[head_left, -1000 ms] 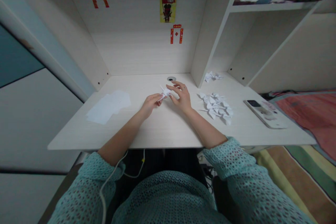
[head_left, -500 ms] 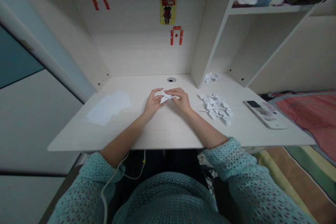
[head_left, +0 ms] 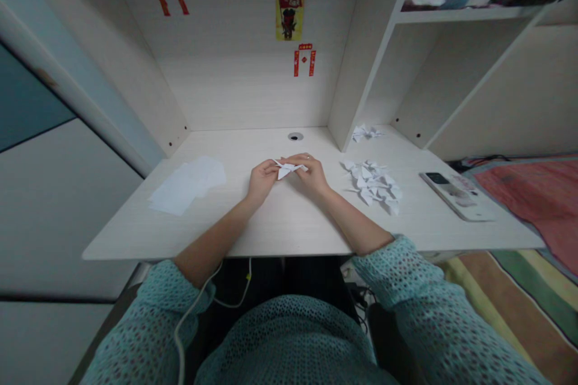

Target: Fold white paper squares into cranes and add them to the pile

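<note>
A small white folded paper figure is held just above the pale wooden desk, near its middle. My left hand pinches its left side, fingers closed on the paper. My right hand pinches its right side, fingers curled over the top edge. Both forearms reach in from the near edge of the desk, in teal knit sleeves.
A heap of several white folded paper figures lies right of my hands, and a few more sit in the shelf niche behind. Flat white sheets lie at the left. A phone rests at the right, with a shelf upright above.
My right hand, open and spread over the paper a second ago, has closed onto the figure. Both hands have drawn together and now pinch it from either side.
</note>
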`<state>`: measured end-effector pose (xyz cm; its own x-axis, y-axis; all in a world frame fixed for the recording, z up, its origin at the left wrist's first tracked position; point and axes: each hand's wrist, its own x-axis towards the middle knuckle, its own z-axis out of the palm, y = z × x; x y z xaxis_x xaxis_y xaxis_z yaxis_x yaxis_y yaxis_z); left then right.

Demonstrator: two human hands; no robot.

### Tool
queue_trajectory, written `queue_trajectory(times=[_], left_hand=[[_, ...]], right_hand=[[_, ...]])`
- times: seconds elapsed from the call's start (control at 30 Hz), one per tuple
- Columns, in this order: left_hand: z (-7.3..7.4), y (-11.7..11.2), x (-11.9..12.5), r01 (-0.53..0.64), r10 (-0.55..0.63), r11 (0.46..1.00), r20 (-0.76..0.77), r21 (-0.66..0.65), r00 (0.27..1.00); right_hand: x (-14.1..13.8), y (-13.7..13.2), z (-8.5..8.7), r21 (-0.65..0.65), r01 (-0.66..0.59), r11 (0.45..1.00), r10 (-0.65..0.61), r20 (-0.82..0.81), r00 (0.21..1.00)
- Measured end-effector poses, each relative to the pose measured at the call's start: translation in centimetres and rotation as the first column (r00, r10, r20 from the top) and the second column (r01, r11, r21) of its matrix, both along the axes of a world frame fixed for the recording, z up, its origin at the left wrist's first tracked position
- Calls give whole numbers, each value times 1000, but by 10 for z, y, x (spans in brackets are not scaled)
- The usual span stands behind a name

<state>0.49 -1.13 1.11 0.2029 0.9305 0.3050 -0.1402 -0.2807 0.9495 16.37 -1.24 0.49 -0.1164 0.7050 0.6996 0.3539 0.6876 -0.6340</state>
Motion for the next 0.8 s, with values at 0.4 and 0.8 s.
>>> queue_trajectory(times=[0.4,0.8], left_hand=[[8,-11,1,-29,36,991,-53,131,998],[8,-14,4,-57,65,984,-42,168,997]], right_hand=[[0,-3,-4,-10,272,962,-260,267,928],[-9,-10,-1,-71,359,931,-319,322,891]])
